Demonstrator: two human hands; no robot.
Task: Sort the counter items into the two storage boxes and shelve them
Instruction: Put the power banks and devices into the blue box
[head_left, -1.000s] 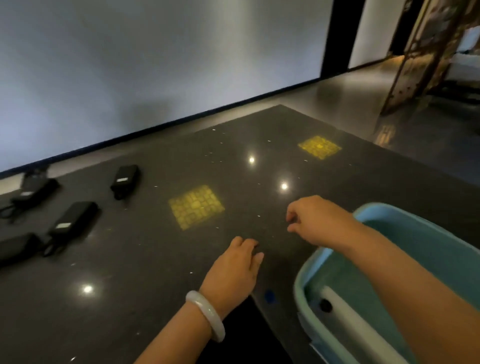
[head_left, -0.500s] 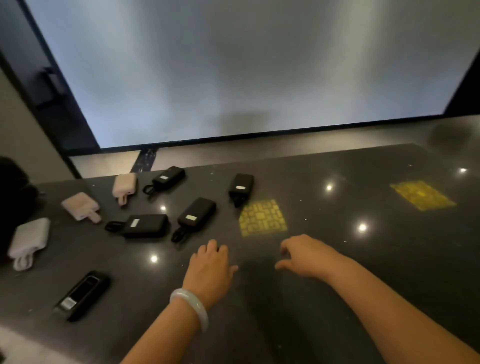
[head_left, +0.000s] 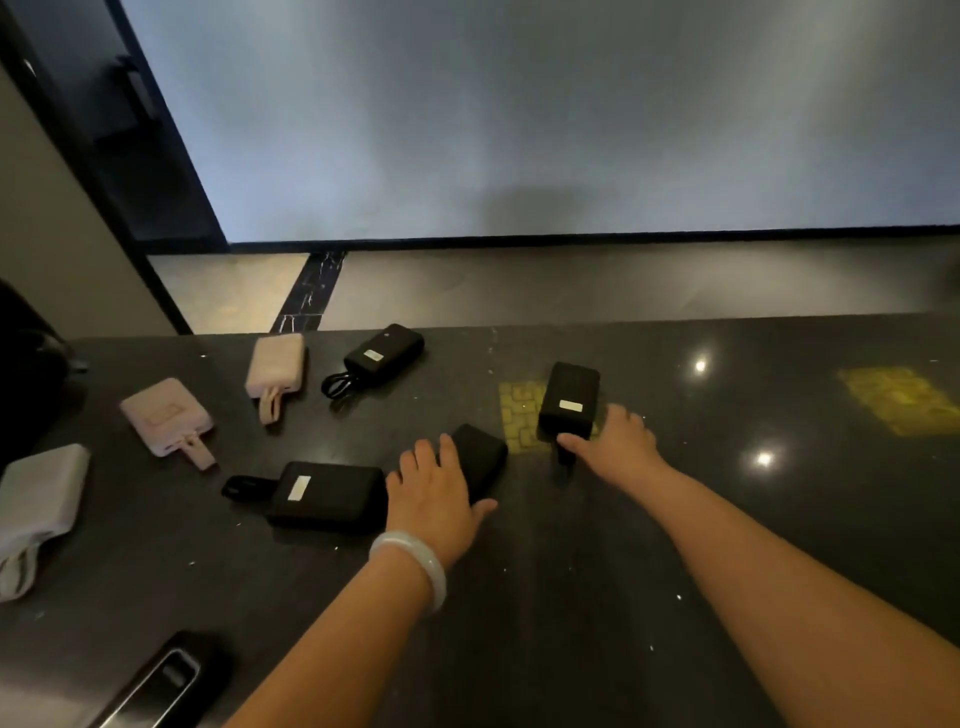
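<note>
Picking-up step of the sorting job, judged from both hands reaching at once for black packs on the dark worktop.

Left hand laid flat over a black pack near the centre of the worktop, fingers fairly straight across its top, thumb out at 3 o'clock on the stone: a released grip, touching but not yet closed round it. A white bangle on that wrist.

Right hand at the near end of another black pack, which lies at 1 o'clock from the first, over a yellow patterned patch. Fingers against the pack's near right corner, thumb under its near edge; whether this grip has clenched on the pack cannot be told, looks only just touching.

Remaining items well apart toward 9 and 10 o'clock: a labelled black pack just beside the left hand, a black pack with a looped cord at the far edge, two pink packs, a white pack at the far left, a dark device at 7 o'clock.

Neither storage box in view, so nothing visibly sorted yet.

Next move, as a judgement: curl the fingers round each pack's sides, lift clear of neighbours, carry to the box meant for black ones. Loose cords likely to drag or snag.
</note>
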